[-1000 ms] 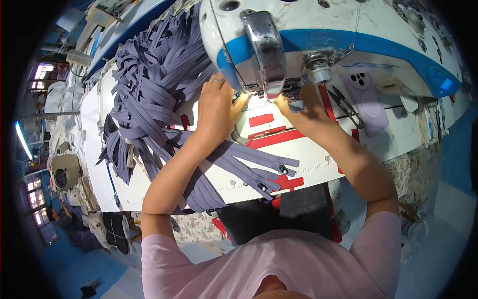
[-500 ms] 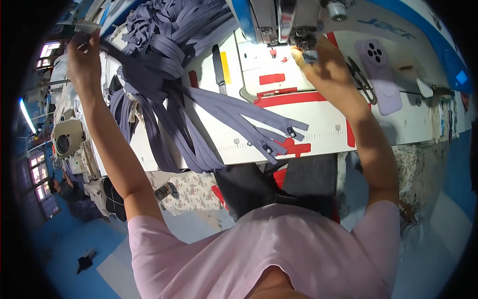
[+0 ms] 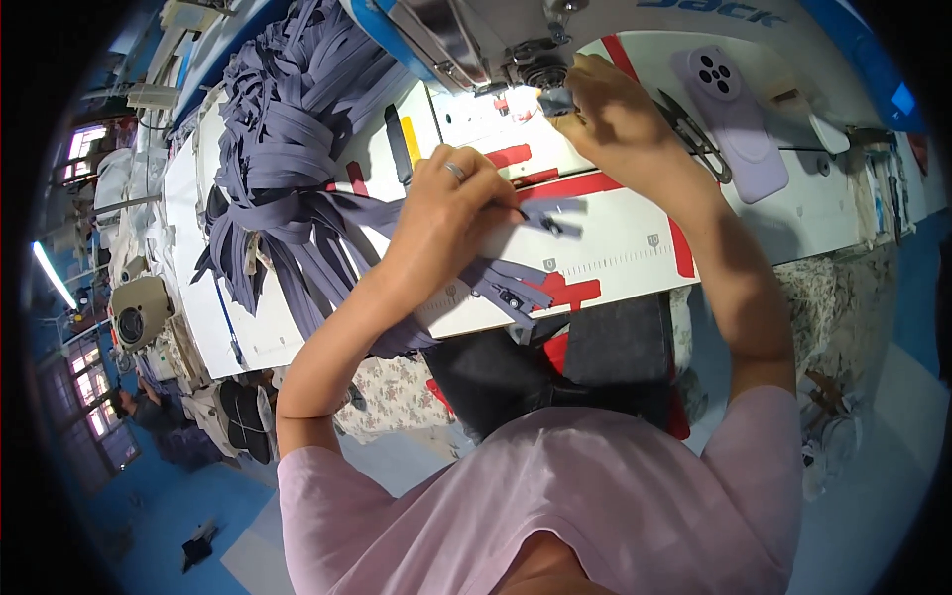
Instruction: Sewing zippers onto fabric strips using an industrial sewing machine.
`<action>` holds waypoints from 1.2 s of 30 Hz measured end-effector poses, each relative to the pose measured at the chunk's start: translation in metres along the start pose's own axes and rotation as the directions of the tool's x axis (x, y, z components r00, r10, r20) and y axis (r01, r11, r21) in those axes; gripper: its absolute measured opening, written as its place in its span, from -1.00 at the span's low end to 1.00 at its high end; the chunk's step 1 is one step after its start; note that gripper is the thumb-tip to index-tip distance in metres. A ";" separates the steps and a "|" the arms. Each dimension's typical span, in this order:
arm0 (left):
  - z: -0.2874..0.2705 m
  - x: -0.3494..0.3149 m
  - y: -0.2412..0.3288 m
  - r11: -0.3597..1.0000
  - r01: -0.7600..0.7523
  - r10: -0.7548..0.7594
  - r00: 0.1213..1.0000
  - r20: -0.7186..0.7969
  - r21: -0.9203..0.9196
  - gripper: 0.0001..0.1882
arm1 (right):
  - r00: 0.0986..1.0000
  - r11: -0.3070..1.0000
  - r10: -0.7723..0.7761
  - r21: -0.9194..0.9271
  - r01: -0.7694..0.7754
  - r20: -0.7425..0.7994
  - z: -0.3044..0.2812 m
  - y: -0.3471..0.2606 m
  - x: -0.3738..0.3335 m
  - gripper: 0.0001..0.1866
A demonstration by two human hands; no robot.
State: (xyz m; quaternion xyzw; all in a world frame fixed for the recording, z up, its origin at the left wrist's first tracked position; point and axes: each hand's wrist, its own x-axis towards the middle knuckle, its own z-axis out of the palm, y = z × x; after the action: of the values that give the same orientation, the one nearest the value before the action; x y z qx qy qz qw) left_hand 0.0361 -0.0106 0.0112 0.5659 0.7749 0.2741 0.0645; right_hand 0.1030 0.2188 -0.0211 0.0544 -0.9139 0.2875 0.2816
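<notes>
Feeding step, I judge — left hand (image 3: 451, 213) pinches a grey-purple zipper tape (image 3: 540, 213), right hand (image 3: 605, 114) grips its end at the white sewing machine's needle (image 3: 540, 74) — next, steady alignment.

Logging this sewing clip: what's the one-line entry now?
left hand: holds grey-purple zipper tape | right hand: at sewing machine needle

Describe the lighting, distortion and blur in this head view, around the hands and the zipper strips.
Head view: a bright lamp under the sewing machine washes out the table near the right hand; the left hand casts a soft shadow over the grey zipper strips; fisheye bends the table edge and darkens the corners; the centre is sharp, the rim softer.
</notes>
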 end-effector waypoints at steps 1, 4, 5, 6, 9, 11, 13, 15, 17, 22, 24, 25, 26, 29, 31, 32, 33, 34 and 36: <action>-0.002 0.004 -0.009 1.000 0.015 -0.015 0.999 -0.042 0.008 -0.78 | 1.000 1.000 -0.002 -0.009 0.002 -0.017 0.000 -0.001 0.001 -0.86; -0.012 0.014 -0.031 0.998 0.045 -0.041 0.997 -0.069 0.051 -0.83 | 0.996 0.993 0.072 0.092 -0.076 0.044 -0.006 -0.010 0.005 -0.85; -0.016 0.017 -0.034 0.995 0.037 -0.030 0.997 -0.068 0.096 -0.85 | 0.987 0.976 0.126 0.162 -0.142 0.104 -0.008 -0.013 0.006 -0.85; -0.017 0.018 -0.035 0.994 0.041 -0.033 0.997 -0.075 0.099 -0.85 | 0.983 0.970 0.139 0.184 -0.159 0.116 -0.006 -0.016 0.005 -0.85; -0.020 0.021 -0.036 0.997 0.029 -0.027 0.999 -0.035 0.072 -0.86 | 0.955 0.925 0.199 0.279 -0.257 0.220 -0.008 -0.026 0.005 -0.86; -0.020 0.023 -0.036 0.995 0.016 -0.012 0.999 -0.048 0.096 -0.86 | 0.927 0.912 0.263 0.245 -0.329 0.268 -0.013 -0.032 0.003 -0.84; -0.020 0.024 -0.032 0.989 0.015 -0.004 0.997 -0.072 0.147 -0.86 | 0.958 0.949 0.210 0.196 -0.248 0.196 -0.013 -0.030 -0.001 -0.81; -0.016 0.022 -0.025 0.981 0.013 0.005 0.996 -0.091 0.195 -0.85 | 0.944 0.944 0.235 0.174 -0.279 0.233 -0.013 -0.029 0.000 -0.80; -0.008 0.019 -0.012 0.992 0.117 -0.111 0.988 -0.106 0.050 -0.82 | 0.928 0.940 0.261 0.151 -0.307 0.266 -0.013 -0.029 0.001 -0.79; 0.003 0.021 -0.007 0.994 0.111 -0.111 0.988 -0.103 -0.008 -0.79 | 0.864 0.936 0.309 0.034 -0.351 0.397 -0.016 -0.031 0.007 -0.76; 0.006 0.024 -0.007 0.992 0.106 -0.095 0.986 -0.137 0.073 -0.77 | 0.898 0.951 0.259 0.069 -0.301 0.356 -0.019 -0.031 0.000 -0.76; 0.008 0.025 -0.007 0.988 0.104 -0.087 0.985 -0.152 0.113 -0.76 | 0.928 0.963 0.205 0.107 -0.248 0.312 -0.019 -0.030 -0.003 -0.76; 0.008 0.026 -0.007 0.988 0.104 -0.087 0.984 -0.153 0.112 -0.76 | 0.928 0.963 0.205 0.106 -0.248 0.312 -0.018 -0.030 -0.004 -0.76; 0.009 0.029 -0.011 0.976 0.066 -0.039 0.991 -0.131 0.209 -0.78 | 0.958 0.964 0.186 0.150 -0.222 0.219 -0.012 -0.030 -0.005 -0.83; 0.008 0.027 -0.016 0.985 0.012 0.015 0.989 -0.149 0.175 -0.77 | 0.934 0.922 0.249 0.232 -0.310 0.256 -0.010 -0.028 -0.004 -0.85; 0.009 0.027 -0.019 0.985 0.008 0.019 0.989 -0.148 0.175 -0.77 | 0.934 0.922 0.252 0.230 -0.311 0.253 -0.011 -0.029 -0.003 -0.85; 0.010 0.026 -0.023 0.996 0.000 0.015 0.985 -0.172 0.087 -0.77 | 0.918 0.898 0.286 0.257 -0.356 0.274 -0.012 -0.031 -0.001 -0.86; 0.010 0.025 -0.026 1.000 -0.009 0.009 0.981 -0.194 -0.002 -0.77 | 0.900 0.871 0.318 0.282 -0.401 0.297 -0.012 -0.032 0.000 -0.87; 0.008 0.022 -0.030 0.999 -0.010 0.002 0.983 -0.183 -0.044 -0.76 | 0.901 0.878 0.318 0.268 -0.397 0.294 -0.012 -0.031 -0.001 -0.87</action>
State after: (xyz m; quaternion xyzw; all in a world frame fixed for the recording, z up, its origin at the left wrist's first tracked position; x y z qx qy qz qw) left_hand 0.0064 0.0058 -0.0063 0.5390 0.7696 0.3423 0.0048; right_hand 0.1177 0.1997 0.0014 -0.0369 -0.8761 0.4709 0.0973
